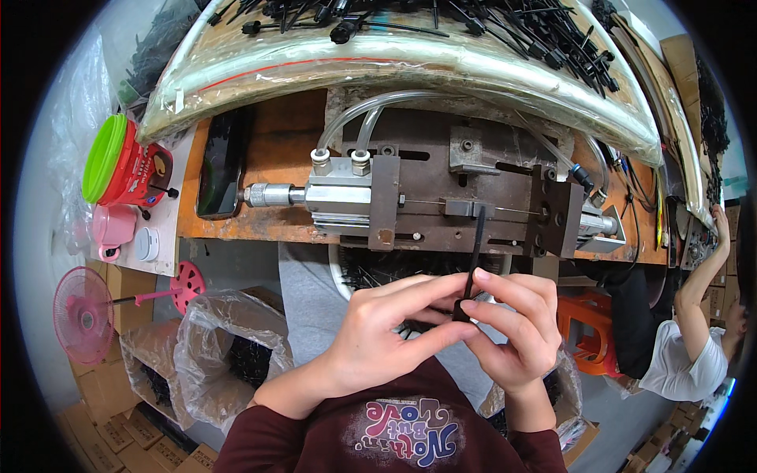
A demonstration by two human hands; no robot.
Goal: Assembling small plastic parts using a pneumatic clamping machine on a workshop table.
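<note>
Both my hands meet just in front of the bench's edge, around one thin black plastic stick with a thicker head [479, 240]. It stands nearly upright in the picture, its thin end reaching over the small metal block of the clamping fixture [505, 158]. My left hand [386, 323] pinches the stick's thick lower end. The thumb and fingers of my right hand [516, 327] close on the stick from the other side. Whether the thin tip touches the metal block, I cannot tell. Below the fixture, a container [371, 264] of similar black sticks is partly hidden by my hands.
A plastic-covered board [394, 59] heaped with black sticks spans the back. Air cylinders [339, 197] and clear hoses flank the fixture. A phone [223, 165], a red bucket [130, 165] and a pink fan [84, 314] are at left. Another person [686, 355] works at right near an orange stool [590, 335].
</note>
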